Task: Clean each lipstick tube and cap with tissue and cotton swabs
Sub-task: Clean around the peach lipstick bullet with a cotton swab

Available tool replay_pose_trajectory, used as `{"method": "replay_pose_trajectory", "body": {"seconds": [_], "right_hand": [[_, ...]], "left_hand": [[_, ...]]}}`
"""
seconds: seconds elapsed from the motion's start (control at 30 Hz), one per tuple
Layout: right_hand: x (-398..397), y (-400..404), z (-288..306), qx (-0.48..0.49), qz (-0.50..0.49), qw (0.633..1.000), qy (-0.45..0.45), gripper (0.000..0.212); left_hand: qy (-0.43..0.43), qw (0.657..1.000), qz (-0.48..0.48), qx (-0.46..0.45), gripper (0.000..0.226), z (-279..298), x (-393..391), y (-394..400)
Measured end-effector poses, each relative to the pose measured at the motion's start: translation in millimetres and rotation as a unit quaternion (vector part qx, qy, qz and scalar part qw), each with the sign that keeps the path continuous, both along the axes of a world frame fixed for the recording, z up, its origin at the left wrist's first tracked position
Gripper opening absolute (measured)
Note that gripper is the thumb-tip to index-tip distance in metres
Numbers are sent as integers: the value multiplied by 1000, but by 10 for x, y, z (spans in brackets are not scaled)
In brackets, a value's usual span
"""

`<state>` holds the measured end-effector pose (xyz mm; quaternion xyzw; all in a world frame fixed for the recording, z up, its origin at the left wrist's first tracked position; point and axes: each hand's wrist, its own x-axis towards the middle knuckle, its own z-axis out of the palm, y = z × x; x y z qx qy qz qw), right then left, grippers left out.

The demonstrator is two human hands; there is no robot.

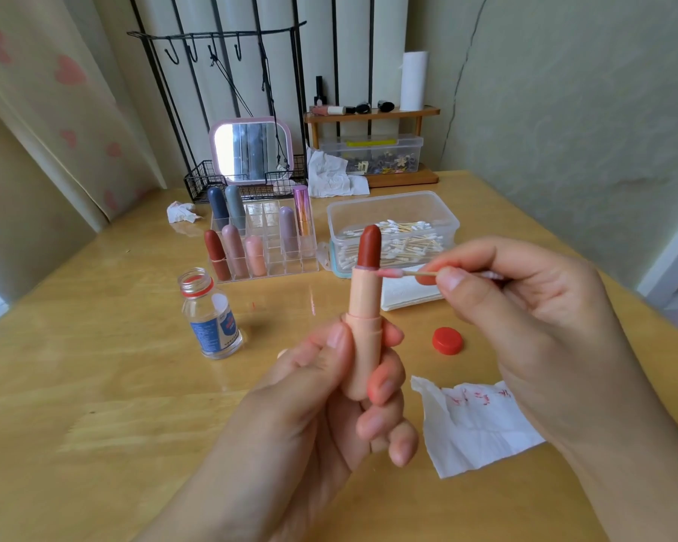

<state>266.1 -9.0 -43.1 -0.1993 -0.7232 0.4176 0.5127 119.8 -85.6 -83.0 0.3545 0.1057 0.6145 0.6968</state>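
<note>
In your left hand [329, 389], low and central, the tube [365, 338] stands upright: thumb on its near side, fingers curled round the base, so it is firmly grasped. Its long axis runs straight up from that grip, and the brick-red bullet [369, 246] sticks out of the collar at the top, well above your fingers.

To the right of the tube and level with the collar, your right hand [525, 307] pinches a swab [408, 273] between thumb and forefinger. The stick lies nearly level, crosswise to the tube, its pink-stained tip pointing left and touching, or all but touching, the collar rim just under the bullet (the stain suggests it has already picked up colour). That is the relation to mind: upright tube, sideways swab, contact at the rim. Judging by this, you are working round the collar; turning the tube in the left hand should bring fresh rim to the tip without nudging the bullet.

Below the right hand lies a tissue [474, 428] marked red. Left of the tube stands an open bottle [212, 314], its red cap [447, 340] to the right. Beyond sit the swab box [392, 213] and the rack [267, 248] of other lipsticks.
</note>
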Motion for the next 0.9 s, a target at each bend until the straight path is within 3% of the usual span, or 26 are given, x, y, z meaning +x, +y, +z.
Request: {"method": "replay_pose_trajectory", "body": {"seconds": [0.2,0.37,0.6,0.7,0.8,0.9], "right_hand": [[-39,-52,-2,8,8,1000,-14,17],[-10,-26,11,21,-20,1000,-11,15],[-33,-63,-5,53,-33,998,-15,16],[-11,-47,9,49,-28,998,-12,17],[26,-14,30,41,-26,999,-13,16],[16,-9,12,31,-8,999,-13,15]], "left_hand": [[6,1000,-15,-7,28,-3,9,-7],[150,984,93,-29,36,-20,29,-50],[176,976,128,-31,48,-6,35,-49],[153,983,97,-19,40,-22,24,-38],[42,999,10,-9,28,16,19,-20],[51,998,20,-14,26,11,20,-15]]}}
